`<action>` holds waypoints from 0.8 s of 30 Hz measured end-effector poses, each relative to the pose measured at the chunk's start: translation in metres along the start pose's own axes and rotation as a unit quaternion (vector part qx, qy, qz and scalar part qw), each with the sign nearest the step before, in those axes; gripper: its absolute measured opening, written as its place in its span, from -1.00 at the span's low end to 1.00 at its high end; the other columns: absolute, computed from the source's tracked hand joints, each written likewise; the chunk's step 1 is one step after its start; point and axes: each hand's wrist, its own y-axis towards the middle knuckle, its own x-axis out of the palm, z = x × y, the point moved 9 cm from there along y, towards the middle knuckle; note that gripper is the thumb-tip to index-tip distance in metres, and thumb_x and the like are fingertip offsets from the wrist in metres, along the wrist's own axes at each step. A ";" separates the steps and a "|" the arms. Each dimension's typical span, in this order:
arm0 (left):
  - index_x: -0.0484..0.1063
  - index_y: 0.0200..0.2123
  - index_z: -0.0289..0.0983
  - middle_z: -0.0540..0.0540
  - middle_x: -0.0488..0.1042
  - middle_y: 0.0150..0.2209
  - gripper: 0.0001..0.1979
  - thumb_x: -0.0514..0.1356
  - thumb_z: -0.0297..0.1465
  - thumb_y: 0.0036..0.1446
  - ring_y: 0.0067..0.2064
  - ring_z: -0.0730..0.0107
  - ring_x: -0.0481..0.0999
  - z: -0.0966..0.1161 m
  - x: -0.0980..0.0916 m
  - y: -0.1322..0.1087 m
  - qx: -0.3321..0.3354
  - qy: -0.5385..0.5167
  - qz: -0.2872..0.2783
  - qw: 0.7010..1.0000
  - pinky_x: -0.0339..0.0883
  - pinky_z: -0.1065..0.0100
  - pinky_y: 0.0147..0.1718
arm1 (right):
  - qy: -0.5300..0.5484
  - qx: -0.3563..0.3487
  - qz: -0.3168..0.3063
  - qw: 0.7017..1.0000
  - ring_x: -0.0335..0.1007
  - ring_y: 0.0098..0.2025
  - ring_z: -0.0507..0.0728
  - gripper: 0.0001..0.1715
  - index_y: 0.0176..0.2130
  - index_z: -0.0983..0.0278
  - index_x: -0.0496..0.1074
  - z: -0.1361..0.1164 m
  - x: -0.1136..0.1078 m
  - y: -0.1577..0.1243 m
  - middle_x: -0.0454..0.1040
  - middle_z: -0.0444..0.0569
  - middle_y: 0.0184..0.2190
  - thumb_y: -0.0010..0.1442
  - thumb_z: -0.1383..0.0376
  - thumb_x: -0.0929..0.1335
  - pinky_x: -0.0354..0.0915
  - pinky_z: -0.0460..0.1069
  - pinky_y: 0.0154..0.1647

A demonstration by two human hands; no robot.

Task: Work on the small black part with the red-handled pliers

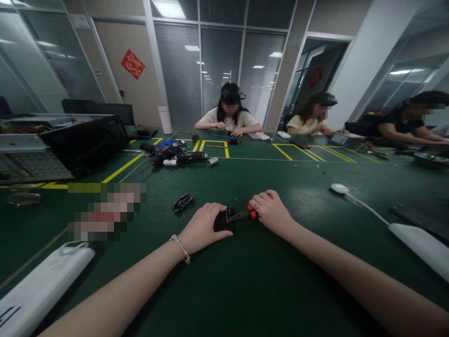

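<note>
My left hand (205, 226) grips a small black plastic part (221, 223) against the green tabletop, thumb on the near side and fingers on the far side. A pair of needle-nose pliers (242, 216) with red-and-black handles is in my right hand (270, 209), its fingers wrapped round the grips. The tips of the pliers touch the right side of the black part; whether they pinch anything there is too small to tell. Left of my left hand lies another dark part (183, 202) with metallic bits. A tiny thin piece (237, 199) lies just beyond the pliers.
Tools and cables (171, 153) lie heaped farther back. An open computer case (84, 145) stands at left. White power banks (45, 285) lie at both sides, the right one with a cable and a white puck (339, 188). Several people sit across the green table (224, 290).
</note>
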 end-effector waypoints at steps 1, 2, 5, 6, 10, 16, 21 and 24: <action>0.20 -0.06 -0.22 -0.10 0.32 -0.11 -0.46 0.20 -0.11 -0.10 -0.08 0.17 0.29 0.000 0.000 0.000 0.000 0.000 0.000 1.000 0.17 0.19 -0.12 | 0.001 -0.004 0.003 1.000 0.19 -0.26 0.13 -0.78 -0.28 0.29 0.32 0.000 0.000 0.000 0.37 -0.03 -0.33 0.00 0.45 0.23 -0.04 0.08 -0.13; 0.20 -0.06 -0.21 -0.10 0.32 -0.11 -0.46 0.20 -0.10 -0.10 -0.08 0.16 0.29 0.000 0.000 0.000 0.000 0.000 0.000 1.000 0.17 0.19 -0.12 | 0.004 -0.007 0.004 1.000 0.19 -0.26 0.13 -0.77 -0.28 0.29 0.32 -0.001 0.000 0.000 0.37 -0.03 -0.33 -0.01 0.45 0.23 -0.04 0.08 -0.11; 0.19 -0.05 -0.21 -0.10 0.31 -0.10 -0.45 0.20 -0.10 -0.09 -0.07 0.16 0.29 0.000 0.000 0.000 0.000 -0.001 -0.004 1.000 0.18 0.18 -0.12 | 0.020 -0.014 -0.015 1.000 0.19 -0.29 0.12 -0.76 -0.29 0.32 0.33 -0.001 0.002 0.001 0.36 -0.01 -0.34 -0.04 0.46 0.25 0.06 0.00 -0.22; 0.19 -0.05 -0.20 -0.10 0.31 -0.09 -0.45 0.19 -0.10 -0.09 -0.06 0.15 0.28 0.000 0.000 0.000 0.000 -0.002 -0.005 1.000 0.18 0.18 -0.12 | 0.026 -0.014 -0.022 0.999 0.19 -0.31 0.11 -0.76 -0.29 0.32 0.33 -0.001 0.003 0.001 0.36 0.00 -0.34 -0.05 0.46 0.25 0.08 -0.01 -0.26; 0.19 -0.04 -0.20 -0.10 0.30 -0.08 -0.45 0.19 -0.10 -0.08 -0.05 0.16 0.27 -0.001 0.001 0.000 -0.001 -0.003 -0.005 1.000 0.17 0.18 -0.11 | 0.043 -0.007 -0.037 0.998 0.19 -0.31 0.11 -0.73 -0.27 0.33 0.33 0.001 0.005 0.002 0.36 -0.01 -0.33 -0.07 0.45 0.27 0.10 -0.02 -0.29; 0.18 -0.04 -0.20 -0.09 0.30 -0.07 -0.45 0.18 -0.09 -0.08 -0.05 0.16 0.27 -0.002 0.002 0.000 -0.003 -0.005 -0.011 1.000 0.17 0.18 -0.11 | 0.065 0.004 -0.058 0.996 0.20 -0.31 0.10 -0.73 -0.28 0.33 0.34 0.004 0.010 0.002 0.36 -0.02 -0.34 -0.10 0.44 0.29 0.10 -0.03 -0.30; 0.18 -0.03 -0.20 -0.08 0.30 -0.06 -0.45 0.17 -0.08 -0.07 -0.04 0.18 0.26 -0.002 0.001 0.000 -0.005 -0.001 -0.013 1.000 0.17 0.19 -0.10 | 0.069 0.004 -0.060 0.996 0.20 -0.31 0.10 -0.73 -0.27 0.33 0.34 0.004 0.010 0.001 0.36 -0.01 -0.33 -0.09 0.42 0.30 0.10 -0.03 -0.30; 0.18 -0.03 -0.20 -0.09 0.30 -0.06 -0.44 0.16 -0.07 -0.07 -0.04 0.18 0.26 -0.002 0.001 0.000 -0.008 -0.005 -0.016 1.000 0.17 0.19 -0.10 | 0.062 0.006 -0.048 0.997 0.20 -0.30 0.10 -0.74 -0.27 0.33 0.33 0.003 0.007 0.001 0.36 -0.01 -0.32 -0.07 0.43 0.28 0.10 -0.03 -0.27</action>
